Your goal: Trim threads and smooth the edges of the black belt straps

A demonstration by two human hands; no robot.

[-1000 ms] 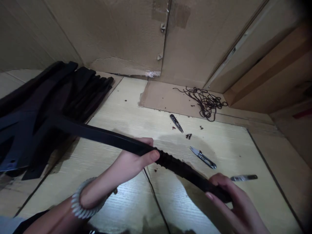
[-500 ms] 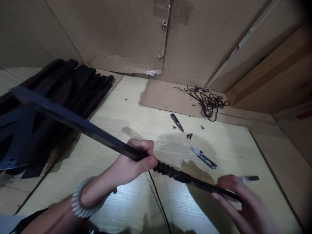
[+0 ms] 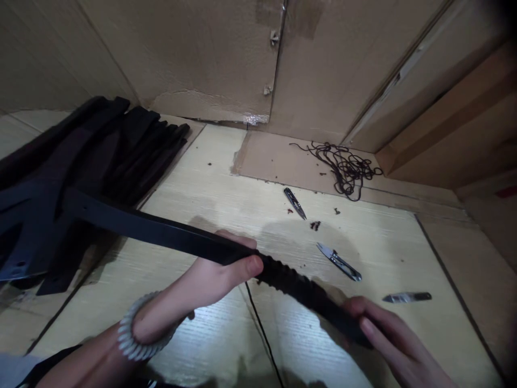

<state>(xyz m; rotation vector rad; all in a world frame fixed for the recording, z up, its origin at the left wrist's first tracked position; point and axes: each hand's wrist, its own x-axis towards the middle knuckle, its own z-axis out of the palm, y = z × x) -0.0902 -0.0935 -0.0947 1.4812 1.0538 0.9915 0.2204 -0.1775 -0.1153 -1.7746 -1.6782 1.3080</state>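
A long, flat black bar with a cord-wrapped section slants across the view, its far end bent and over the left pile. My left hand grips it just beside the wrapping, thumb on top. My right hand holds the bar's lower right end between thumb and fingers. From below my left hand a dark cord runs down over the table. Two thread snips lie beyond the bar: a smaller dark pair and a pair with silver blades.
Several similar black pieces are piled at the left. A tangle of dark cord lies at the back right. A thin metal blade-like tool rests near my right hand. Cord scraps dot the table; cardboard walls rise behind.
The bar has turned about its length, showing more of its broad face. Its far left end has dropped, and my right hand has moved slightly left, uncovering the thin metal tool.
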